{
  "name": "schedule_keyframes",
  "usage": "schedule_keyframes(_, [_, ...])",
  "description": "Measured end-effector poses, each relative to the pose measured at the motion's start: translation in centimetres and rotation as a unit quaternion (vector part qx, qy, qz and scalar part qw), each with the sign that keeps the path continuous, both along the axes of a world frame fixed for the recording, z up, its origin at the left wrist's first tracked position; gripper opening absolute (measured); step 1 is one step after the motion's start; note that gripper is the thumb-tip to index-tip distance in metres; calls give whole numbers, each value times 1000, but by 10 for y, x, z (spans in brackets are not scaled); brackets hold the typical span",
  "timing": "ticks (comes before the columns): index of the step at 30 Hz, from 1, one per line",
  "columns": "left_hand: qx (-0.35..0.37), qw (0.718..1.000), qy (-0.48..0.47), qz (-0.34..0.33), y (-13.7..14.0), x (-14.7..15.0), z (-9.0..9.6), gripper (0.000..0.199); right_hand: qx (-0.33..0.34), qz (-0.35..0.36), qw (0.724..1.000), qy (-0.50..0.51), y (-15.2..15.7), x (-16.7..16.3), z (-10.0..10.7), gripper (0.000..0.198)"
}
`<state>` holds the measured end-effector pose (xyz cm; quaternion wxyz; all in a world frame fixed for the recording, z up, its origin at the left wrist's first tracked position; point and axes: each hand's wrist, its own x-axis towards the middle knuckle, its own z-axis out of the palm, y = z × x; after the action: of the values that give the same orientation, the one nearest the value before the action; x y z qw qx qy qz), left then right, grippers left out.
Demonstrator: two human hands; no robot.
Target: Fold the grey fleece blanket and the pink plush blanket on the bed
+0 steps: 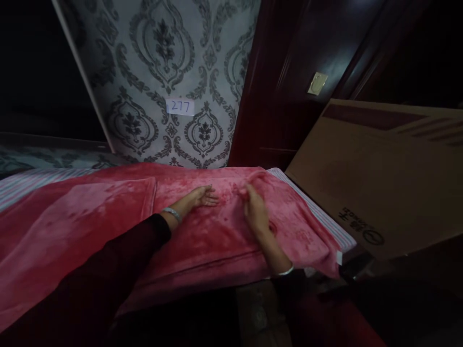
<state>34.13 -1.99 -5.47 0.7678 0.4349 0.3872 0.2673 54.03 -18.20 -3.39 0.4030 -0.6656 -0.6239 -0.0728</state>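
A red plush blanket [213, 231] lies spread with folded layers over a surface with a striped cloth under it. Just above its middle, my left hand [204, 196] is open, fingers stretched to the right and holding nothing. My right hand [256, 209] is closed, with a bit of the blanket pinched at its fingertips; motion blurs it slightly. Beside that hand, the blanket's far right part rises in a curved fold. Each wrist wears a silvery bracelet.
The striped cloth [340, 231] shows along the right edge. To the right stands a large cardboard box [361, 178], near a dark red wooden door or panel [275, 96]. Behind the blanket is a patterned wall [162, 62] with a paper label [180, 107] reading 277.
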Motion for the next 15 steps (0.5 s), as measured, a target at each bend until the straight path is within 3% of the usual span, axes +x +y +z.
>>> schedule_keyframes(3, [3, 998, -18, 60, -3, -21, 2, 30, 24, 138, 982, -127, -25, -58, -14, 58])
schedule_keyframes(7, [48, 990, -31, 127, -11, -30, 4, 25, 13, 227, 958, -176, -67, -86, -48, 68])
schedule_keyframes(11, [80, 982, 6, 171, -16, -28, 1, 18, 1, 217, 968, -128, -80, -86, -73, 66])
schedule_keyframes(15, [104, 975, 43, 189, -15, -30, 5, 27, 20, 190, 977, -95, -77, -90, -67, 46])
